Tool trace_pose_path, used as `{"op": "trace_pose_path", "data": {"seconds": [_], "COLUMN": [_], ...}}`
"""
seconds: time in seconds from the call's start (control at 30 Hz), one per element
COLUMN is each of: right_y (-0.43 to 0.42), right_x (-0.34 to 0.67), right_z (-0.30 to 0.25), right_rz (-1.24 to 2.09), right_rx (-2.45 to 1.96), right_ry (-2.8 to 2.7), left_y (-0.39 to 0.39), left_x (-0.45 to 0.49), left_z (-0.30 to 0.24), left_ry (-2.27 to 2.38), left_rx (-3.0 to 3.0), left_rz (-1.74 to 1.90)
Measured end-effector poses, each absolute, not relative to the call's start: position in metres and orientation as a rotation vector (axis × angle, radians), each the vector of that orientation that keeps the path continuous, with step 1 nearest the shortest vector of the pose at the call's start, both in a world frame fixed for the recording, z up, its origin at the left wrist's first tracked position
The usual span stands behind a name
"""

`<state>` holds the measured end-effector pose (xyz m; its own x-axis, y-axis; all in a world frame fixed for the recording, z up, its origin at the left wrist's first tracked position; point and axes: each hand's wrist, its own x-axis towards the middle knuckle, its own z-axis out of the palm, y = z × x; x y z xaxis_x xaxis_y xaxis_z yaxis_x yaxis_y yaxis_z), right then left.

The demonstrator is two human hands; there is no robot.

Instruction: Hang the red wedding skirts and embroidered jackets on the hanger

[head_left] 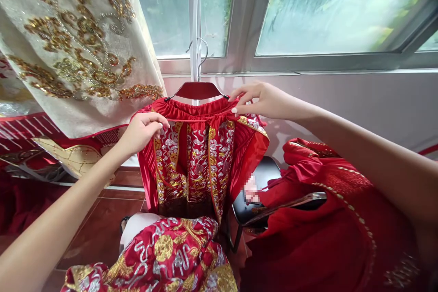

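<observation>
A red skirt (198, 155) with gold and silver embroidery and a gathered elastic waistband hangs from a dark red clip hanger (197, 91) in front of me. At the waistband's left side, my left hand (145, 130) is closed, thumb and fingers pinching the edge. A thin red cord (190, 120) runs across the front of the waistband between my hands. My right hand (255, 99) pinches the waistband's right side, close to the hanger's right clip. Across my lap lies another embroidered red garment (164, 255).
The hanger's hook hangs at a pale metal pole (195, 23) before the window. A cream cloth with gold beading (78, 45) hangs at left. To the right, red garments (318, 219) lie over a black chair (263, 173). Reddish tiles (92, 223) cover the floor.
</observation>
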<state>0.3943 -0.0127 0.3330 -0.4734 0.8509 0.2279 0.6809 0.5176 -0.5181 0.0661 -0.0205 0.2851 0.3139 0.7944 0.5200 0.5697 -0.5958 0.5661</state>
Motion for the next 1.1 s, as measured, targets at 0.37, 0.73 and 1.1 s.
{"op": "trace_pose_path", "data": {"seconds": [0.37,0.73,1.1], "right_y": [-0.036,-0.015,-0.014], "right_x": [0.329,0.342,0.340], "right_z": [0.284,0.281,0.277], "right_rz": [1.409,1.535,1.309], "right_rx": [-0.813,-0.831,-0.841], "right_ry": [-1.884,-1.636,-1.623], "left_y": [0.000,0.013,0.006], "left_x": [0.086,0.128,0.155], "left_z": [0.253,0.258,0.254], "left_ry": [1.785,1.571,1.042], "left_rx": [2.919,2.367,1.749], "left_rz": [1.361,2.010,1.420]}}
